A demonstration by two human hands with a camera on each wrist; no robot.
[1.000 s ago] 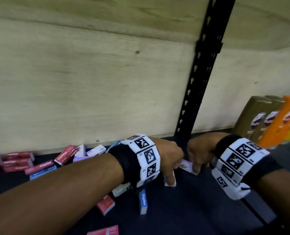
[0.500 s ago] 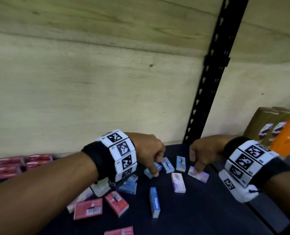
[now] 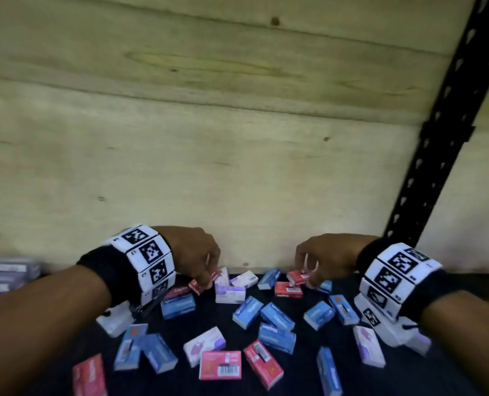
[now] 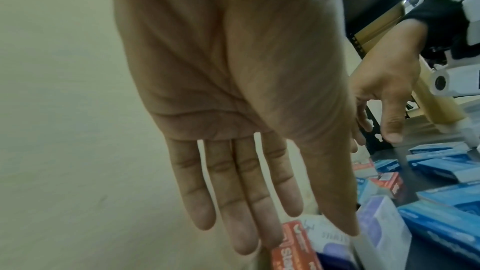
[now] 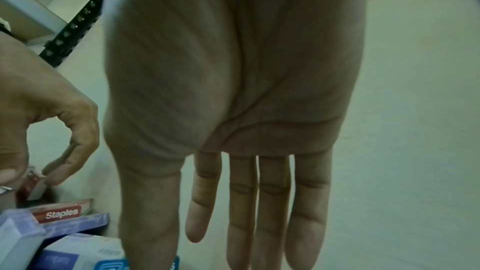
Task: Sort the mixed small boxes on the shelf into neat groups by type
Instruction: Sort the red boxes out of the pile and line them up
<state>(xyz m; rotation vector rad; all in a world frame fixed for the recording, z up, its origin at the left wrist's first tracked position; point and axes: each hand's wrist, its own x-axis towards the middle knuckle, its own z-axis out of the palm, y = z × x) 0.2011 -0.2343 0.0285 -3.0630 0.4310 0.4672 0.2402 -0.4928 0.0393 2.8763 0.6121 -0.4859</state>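
Both hands over the scattered small boxes (image 3: 276,315)
Left hand (image 3: 193,254) and right hand (image 3: 326,257) hang flat-fingered, holding nothing; box long axes point every way

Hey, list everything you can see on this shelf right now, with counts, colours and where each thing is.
small red cardboard boxes: about eight, red, scattered front and back
small blue cardboard boxes: about eleven, blue, mostly middle and right
small white-and-purple cardboard boxes: about five, loose among the others
blurred purple stack: one, far left
dark shelf surface: one, black, underneath
pale plywood back wall: one, behind
black perforated metal upright: one, right
marker wristbands: two, white and black
left hand: fingertips at a back red box, grip unclear
right hand: fingers straight, holding nothing
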